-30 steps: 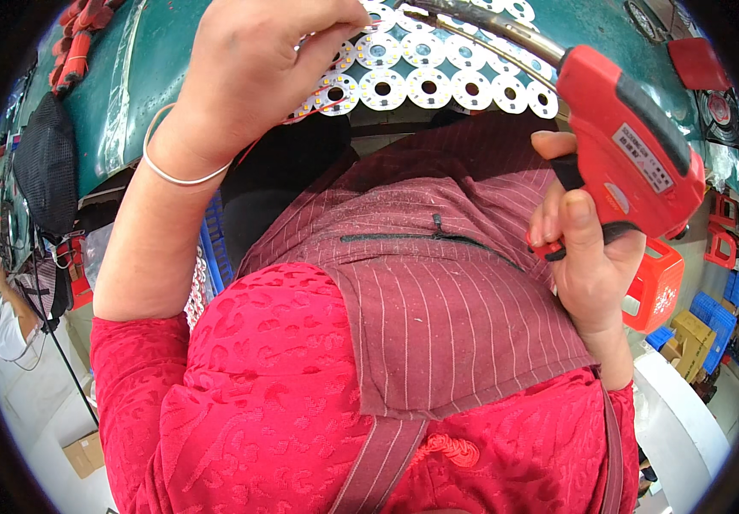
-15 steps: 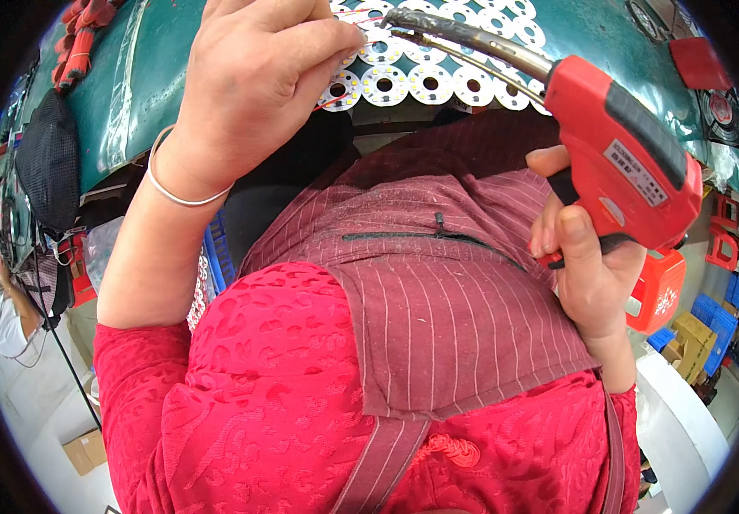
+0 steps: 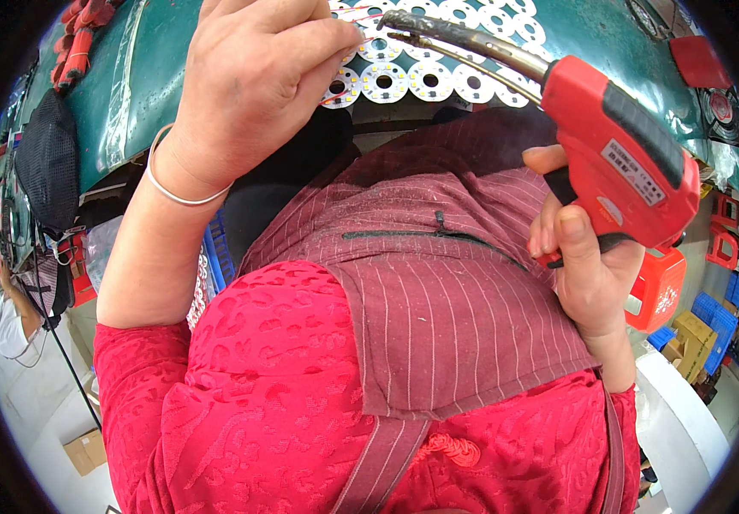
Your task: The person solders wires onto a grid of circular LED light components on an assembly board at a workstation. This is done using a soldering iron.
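Note:
My right hand point(image 3: 588, 248) is wrapped round the handle of a red and black soldering gun point(image 3: 622, 146). The gun's dark tip and its thin feed tube point left over the green table. My left hand point(image 3: 258, 86) is pinched on thin red wires point(image 3: 364, 19), whose ends reach close to the tip; whether they touch it I cannot tell. Beneath the tip lie rows of white ring-shaped LED boards point(image 3: 429, 80), each with a round hole and small yellow chips. Part of the rows is hidden behind my left hand.
Bundles of red wire point(image 3: 74, 56) lie at the far left of the green table point(image 3: 147, 107). A black mesh-covered thing point(image 3: 48, 158) stands at its left edge. To the right are a red stool point(image 3: 656, 291) and blue crates point(image 3: 716, 325). Another person point(image 3: 11, 321) is at the far left.
The soldering gun and my right hand have shifted very slightly left. My left hand keeps its pinch on the wires, almost still.

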The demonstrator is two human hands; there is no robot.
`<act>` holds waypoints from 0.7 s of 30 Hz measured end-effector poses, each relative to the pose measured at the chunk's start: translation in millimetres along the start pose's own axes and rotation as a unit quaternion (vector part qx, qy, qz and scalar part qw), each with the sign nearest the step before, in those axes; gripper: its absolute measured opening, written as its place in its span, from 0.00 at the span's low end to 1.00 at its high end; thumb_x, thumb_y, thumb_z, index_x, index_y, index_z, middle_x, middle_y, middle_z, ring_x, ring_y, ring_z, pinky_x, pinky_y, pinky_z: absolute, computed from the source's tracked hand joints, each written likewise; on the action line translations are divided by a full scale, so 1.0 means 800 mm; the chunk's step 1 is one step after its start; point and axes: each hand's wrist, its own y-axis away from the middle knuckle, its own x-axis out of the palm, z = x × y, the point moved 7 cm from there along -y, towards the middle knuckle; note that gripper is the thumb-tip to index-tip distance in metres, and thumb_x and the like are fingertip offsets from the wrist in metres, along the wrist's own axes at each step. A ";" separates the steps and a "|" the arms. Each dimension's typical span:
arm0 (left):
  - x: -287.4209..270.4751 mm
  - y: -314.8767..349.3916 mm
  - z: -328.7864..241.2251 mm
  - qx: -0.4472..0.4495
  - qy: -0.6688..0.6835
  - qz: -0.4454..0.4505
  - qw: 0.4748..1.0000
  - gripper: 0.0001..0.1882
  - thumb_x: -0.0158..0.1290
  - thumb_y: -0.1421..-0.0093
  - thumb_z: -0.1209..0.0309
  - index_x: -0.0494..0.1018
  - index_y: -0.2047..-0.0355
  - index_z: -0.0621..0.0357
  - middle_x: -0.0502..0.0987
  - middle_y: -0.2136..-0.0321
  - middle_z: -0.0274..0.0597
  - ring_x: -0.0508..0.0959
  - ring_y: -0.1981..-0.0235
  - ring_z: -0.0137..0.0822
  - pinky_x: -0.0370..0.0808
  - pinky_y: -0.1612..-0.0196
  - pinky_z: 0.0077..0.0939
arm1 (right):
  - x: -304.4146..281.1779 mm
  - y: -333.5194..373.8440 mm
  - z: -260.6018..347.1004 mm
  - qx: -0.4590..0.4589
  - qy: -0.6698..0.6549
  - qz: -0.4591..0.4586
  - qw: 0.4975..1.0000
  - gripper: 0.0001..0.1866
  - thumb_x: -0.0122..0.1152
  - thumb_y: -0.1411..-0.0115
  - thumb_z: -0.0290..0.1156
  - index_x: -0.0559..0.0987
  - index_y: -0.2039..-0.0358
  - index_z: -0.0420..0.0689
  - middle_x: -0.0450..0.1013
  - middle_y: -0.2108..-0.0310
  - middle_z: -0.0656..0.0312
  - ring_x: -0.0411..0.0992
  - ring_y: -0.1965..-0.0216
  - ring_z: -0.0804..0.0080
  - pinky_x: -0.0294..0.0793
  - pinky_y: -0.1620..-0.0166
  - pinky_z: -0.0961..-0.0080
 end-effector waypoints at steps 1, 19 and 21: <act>0.000 0.000 0.000 0.002 -0.007 0.007 1.000 0.07 0.64 0.57 0.76 0.77 0.77 0.51 0.69 0.79 0.31 0.73 0.69 0.38 0.64 0.42 0.47 | -0.001 0.001 -0.001 -0.008 -0.021 -0.010 1.000 0.17 0.60 0.37 0.31 0.71 0.52 0.35 0.73 0.52 0.48 0.67 0.75 0.82 0.72 0.72 0.82; -0.003 -0.007 -0.004 -0.009 0.013 -0.003 1.000 0.07 0.64 0.57 0.76 0.77 0.78 0.52 0.69 0.79 0.32 0.73 0.69 0.38 0.63 0.41 0.47 | -0.007 0.002 -0.012 -0.009 -0.025 -0.004 1.000 0.08 0.60 0.39 0.22 0.76 0.59 0.36 0.76 0.66 0.58 0.70 0.76 0.82 0.70 0.74 0.85; 0.000 -0.006 -0.001 -0.020 0.018 0.015 1.000 0.07 0.64 0.57 0.76 0.77 0.78 0.52 0.69 0.79 0.32 0.73 0.69 0.38 0.63 0.41 0.47 | -0.006 0.003 -0.011 -0.009 -0.024 0.002 1.000 0.10 0.60 0.39 0.22 0.76 0.57 0.35 0.77 0.63 0.56 0.70 0.76 0.82 0.71 0.73 0.85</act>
